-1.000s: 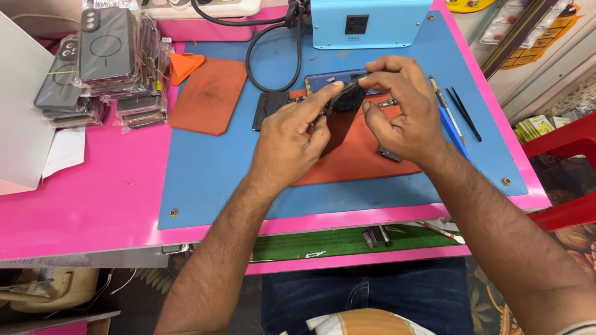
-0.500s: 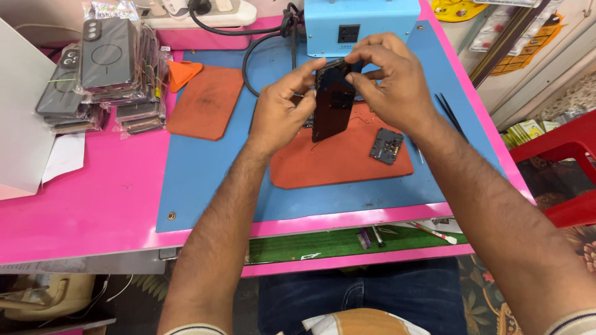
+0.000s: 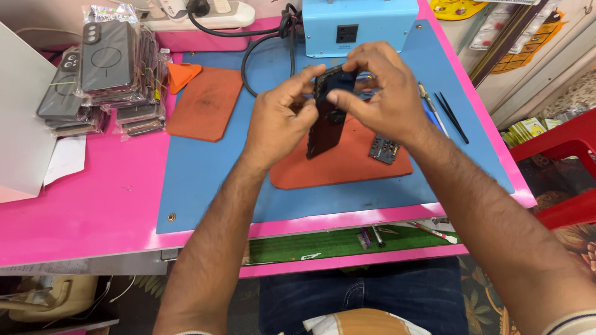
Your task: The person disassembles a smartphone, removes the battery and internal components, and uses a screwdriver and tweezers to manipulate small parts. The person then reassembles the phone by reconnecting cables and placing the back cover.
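A: From my remote seat I'll go left to right. What's at the far left?

B: A stack of phone cases in glossy clear wrappers, dark and matte, too many and too overlapped to count. Beside them I see one small orange triangular pick and one flat rust-coloured rubbery mat with clipped corners.

A: And under it all?

B: A glossy pink table carrying one smooth blue work mat. A second rust mat lies near the middle.

A: The hands?

B: My left hand is closed on the left edge of a dark, slim rectangular phone, thumb and fingers pinching it. The phone is held upright above the second mat, clear of it. My right hand grips its top end, fingers curled over it.

A: Further right?

B: One small dark circuit board lies flat on that mat's right part. Behind stands one light blue box-shaped machine with a black looped cable. Then thin tools: one blue-handled one and one pair of black tweezers.
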